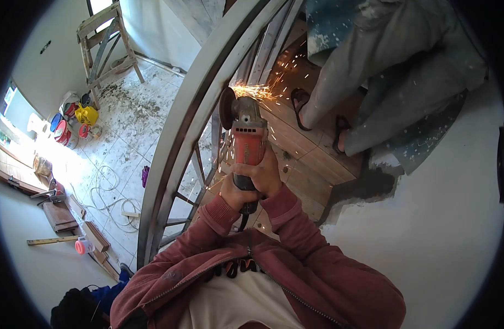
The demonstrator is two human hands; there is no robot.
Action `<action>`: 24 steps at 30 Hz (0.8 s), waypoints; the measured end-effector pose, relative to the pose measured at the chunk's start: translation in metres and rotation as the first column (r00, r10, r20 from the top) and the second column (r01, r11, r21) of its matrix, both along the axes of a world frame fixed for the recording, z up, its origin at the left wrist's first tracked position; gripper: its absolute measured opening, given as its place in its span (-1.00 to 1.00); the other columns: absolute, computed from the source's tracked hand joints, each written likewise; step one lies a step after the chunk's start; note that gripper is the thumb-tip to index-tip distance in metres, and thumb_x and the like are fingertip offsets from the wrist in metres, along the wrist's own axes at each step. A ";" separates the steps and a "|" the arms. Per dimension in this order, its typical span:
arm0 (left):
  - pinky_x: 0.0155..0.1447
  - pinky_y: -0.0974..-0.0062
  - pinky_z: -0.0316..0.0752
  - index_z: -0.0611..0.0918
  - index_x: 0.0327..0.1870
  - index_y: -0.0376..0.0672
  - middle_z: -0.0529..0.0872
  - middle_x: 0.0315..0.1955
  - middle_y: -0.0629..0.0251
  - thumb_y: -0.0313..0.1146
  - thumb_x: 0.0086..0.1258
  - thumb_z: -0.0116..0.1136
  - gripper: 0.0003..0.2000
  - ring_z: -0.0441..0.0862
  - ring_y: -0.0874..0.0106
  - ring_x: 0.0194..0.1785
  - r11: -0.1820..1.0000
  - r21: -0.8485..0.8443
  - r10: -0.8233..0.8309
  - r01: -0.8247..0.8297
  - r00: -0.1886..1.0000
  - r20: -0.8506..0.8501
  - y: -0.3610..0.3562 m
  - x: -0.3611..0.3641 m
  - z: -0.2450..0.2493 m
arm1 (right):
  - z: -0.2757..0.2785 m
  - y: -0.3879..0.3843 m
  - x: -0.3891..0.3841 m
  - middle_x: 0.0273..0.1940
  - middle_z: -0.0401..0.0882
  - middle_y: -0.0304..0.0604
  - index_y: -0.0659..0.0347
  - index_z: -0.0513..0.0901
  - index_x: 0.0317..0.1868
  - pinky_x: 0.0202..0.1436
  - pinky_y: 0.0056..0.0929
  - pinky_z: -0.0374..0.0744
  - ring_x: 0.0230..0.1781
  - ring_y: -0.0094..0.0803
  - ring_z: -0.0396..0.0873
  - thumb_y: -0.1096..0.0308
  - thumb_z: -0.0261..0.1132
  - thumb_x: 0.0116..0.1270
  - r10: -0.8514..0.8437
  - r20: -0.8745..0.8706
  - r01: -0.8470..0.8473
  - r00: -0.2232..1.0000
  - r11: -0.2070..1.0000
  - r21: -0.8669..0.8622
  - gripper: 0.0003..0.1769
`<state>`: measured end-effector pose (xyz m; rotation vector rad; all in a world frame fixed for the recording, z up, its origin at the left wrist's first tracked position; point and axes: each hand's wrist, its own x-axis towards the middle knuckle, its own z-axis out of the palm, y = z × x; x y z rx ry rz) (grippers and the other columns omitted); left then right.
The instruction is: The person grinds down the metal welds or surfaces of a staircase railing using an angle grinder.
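Note:
Both my hands are wrapped around a red and black angle grinder (248,147). My right hand (267,174) grips the body, and my left hand (238,194) closes around the rear end, just above the black cord. The grinder's disc (227,108) is at the curved metal railing (181,123) on my left. Bright orange sparks (256,92) fly off to the right from the disc. Where exactly the disc touches the metal is hard to make out.
Another person's legs in grey trousers (350,66) and sandals stand on the wooden steps (304,143), close to the sparks. Beyond the railing, the tiled floor holds a wooden trestle (106,46), a yellow bucket (86,115), a coiled cord (103,189) and wood pieces (60,216).

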<state>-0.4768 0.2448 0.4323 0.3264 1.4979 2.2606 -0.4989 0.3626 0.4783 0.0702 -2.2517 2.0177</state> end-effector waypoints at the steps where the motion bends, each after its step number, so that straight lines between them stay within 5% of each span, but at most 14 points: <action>1: -0.05 0.44 0.59 0.55 -0.06 -0.29 0.69 -0.20 0.22 -0.52 -0.18 0.40 -0.47 0.69 0.40 -0.14 1.000 0.017 0.002 -0.002 1.000 -0.003 0.000 0.000 0.003 | 0.002 0.000 0.001 -0.08 0.53 -0.13 0.32 0.42 0.08 -0.02 -0.40 0.54 -0.13 -0.40 0.54 0.44 0.52 -0.20 -0.008 0.013 0.007 1.000 1.000 0.002 -0.25; 6: -0.06 0.44 0.60 0.55 -0.05 -0.29 0.70 -0.21 0.22 -0.52 -0.20 0.41 -0.46 0.69 0.40 -0.16 0.996 -0.049 -0.067 0.070 0.996 0.055 -0.001 0.001 0.002 | 0.000 0.000 0.003 -0.09 0.54 -0.12 0.33 0.42 0.06 -0.02 -0.40 0.55 -0.13 -0.38 0.54 0.43 0.53 -0.20 -0.046 0.058 0.045 0.997 0.999 0.020 -0.27; 9: -0.07 0.43 0.61 0.55 -0.05 -0.29 0.71 -0.22 0.23 -0.52 -0.21 0.41 -0.45 0.70 0.38 -0.17 0.998 -0.007 0.055 -0.055 0.998 -0.029 0.004 0.008 -0.006 | -0.009 0.002 0.008 -0.11 0.53 -0.12 0.33 0.40 0.05 -0.03 -0.39 0.55 -0.13 -0.37 0.54 0.42 0.53 -0.20 -0.023 0.033 0.023 0.999 1.000 0.007 -0.27; 11: -0.06 0.43 0.61 0.54 -0.04 -0.31 0.70 -0.20 0.22 -0.51 -0.21 0.42 -0.44 0.70 0.37 -0.16 1.000 0.009 -0.007 0.006 0.997 0.075 0.002 0.012 -0.006 | -0.012 0.001 0.011 -0.20 0.54 0.03 0.39 0.37 -0.06 -0.11 -0.34 0.59 -0.22 -0.25 0.59 0.35 0.56 -0.25 -0.047 0.047 0.048 0.998 0.999 -0.019 -0.27; 24: -0.06 0.43 0.61 0.54 -0.05 -0.33 0.70 -0.22 0.21 -0.52 -0.22 0.41 -0.44 0.70 0.37 -0.16 1.000 -0.005 -0.010 0.011 0.998 0.056 -0.004 0.000 0.005 | 0.000 -0.002 0.001 -0.17 0.52 0.00 0.38 0.34 -0.03 -0.12 -0.34 0.59 -0.23 -0.30 0.57 0.35 0.56 -0.23 -0.024 0.014 0.025 1.000 1.000 -0.010 -0.25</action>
